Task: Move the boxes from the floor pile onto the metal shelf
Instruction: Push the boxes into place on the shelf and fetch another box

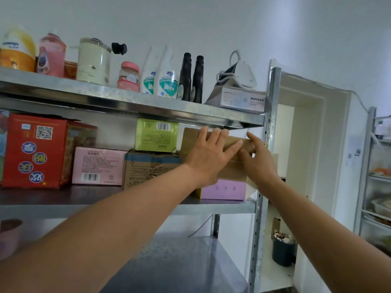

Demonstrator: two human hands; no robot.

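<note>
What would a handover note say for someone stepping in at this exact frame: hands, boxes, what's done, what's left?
Left hand: flat, fingers spread, pressing on the front of the brown cardboard box.
Right hand: open, fingertips on the same box's right side.
That box sits on the purple box at the right end of the middle tier of the metal shelf, close under the tier above.
Already shelved: red box, pink box, green box on a taped carton.
Left: finish seating the brown box. The floor pile is out of view, so remaining boxes are unknown.
</note>
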